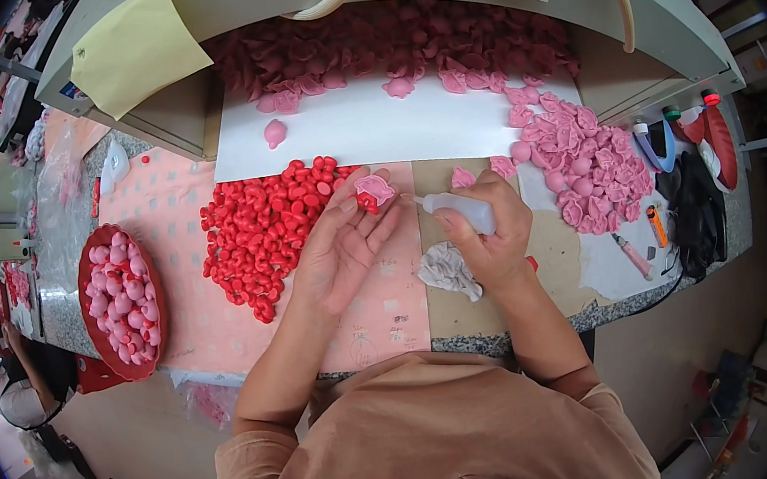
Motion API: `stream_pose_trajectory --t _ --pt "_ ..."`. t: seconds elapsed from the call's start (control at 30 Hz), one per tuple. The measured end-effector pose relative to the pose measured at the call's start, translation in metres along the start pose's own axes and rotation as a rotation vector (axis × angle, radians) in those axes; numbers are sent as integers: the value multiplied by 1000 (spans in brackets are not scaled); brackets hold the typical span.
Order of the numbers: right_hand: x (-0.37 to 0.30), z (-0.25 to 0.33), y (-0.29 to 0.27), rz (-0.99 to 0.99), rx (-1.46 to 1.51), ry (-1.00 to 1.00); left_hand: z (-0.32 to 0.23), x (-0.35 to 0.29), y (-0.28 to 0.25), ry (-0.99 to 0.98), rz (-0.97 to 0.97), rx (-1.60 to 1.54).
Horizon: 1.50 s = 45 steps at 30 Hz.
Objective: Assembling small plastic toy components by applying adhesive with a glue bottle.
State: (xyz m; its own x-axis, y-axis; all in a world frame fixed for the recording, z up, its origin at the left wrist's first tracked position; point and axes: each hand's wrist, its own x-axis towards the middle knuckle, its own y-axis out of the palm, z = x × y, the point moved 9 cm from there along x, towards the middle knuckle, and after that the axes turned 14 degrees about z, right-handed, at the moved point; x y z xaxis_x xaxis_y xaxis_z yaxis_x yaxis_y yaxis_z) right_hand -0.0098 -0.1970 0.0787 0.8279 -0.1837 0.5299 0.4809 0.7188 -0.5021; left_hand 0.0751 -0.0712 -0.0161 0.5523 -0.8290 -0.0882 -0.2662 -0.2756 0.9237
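Note:
My left hand point(336, 256) is turned palm up over the worktable. Its fingers support a small pink moulded shell point(378, 187), and a small red plastic piece point(366, 204) sits beside or under it. In my right hand point(504, 237) is a translucent white squeeze bottle point(461, 209). The bottle's thin nozzle points left, close to the pink shell; whether they touch I cannot tell. Below the bottle lies a crumpled white cloth point(447, 272). A heap of red plastic pieces point(258, 221) spreads just left of my left hand.
Pink shells pile up at the right point(587, 159) and under the grey housing point(379, 36) at the back. A red bowl point(161, 333) of pink-and-red pieces stands left. An orange-handled tool point(656, 225) and black cloth point(700, 208) lie right. Another person point(32, 388) is at far left.

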Motion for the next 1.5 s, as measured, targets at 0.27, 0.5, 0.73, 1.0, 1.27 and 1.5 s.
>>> stream_pose_trajectory --t 0.27,0.5,0.73,1.0,1.27,1.5 --pt "0 1 1 25 -23 -22 2 0 0 -4 -4 12" --pt "0 -1 -3 -40 19 22 1 0 0 7 7 10" --pt "0 1 1 23 -11 -40 2 0 0 -4 -1 7" --pt "-3 0 3 20 -9 -32 4 0 -1 -10 5 10" --pt "-3 2 6 45 -1 -41 5 0 -2 -14 16 14" --pt "-2 -1 6 11 32 4 6 0 -5 -28 18 13"
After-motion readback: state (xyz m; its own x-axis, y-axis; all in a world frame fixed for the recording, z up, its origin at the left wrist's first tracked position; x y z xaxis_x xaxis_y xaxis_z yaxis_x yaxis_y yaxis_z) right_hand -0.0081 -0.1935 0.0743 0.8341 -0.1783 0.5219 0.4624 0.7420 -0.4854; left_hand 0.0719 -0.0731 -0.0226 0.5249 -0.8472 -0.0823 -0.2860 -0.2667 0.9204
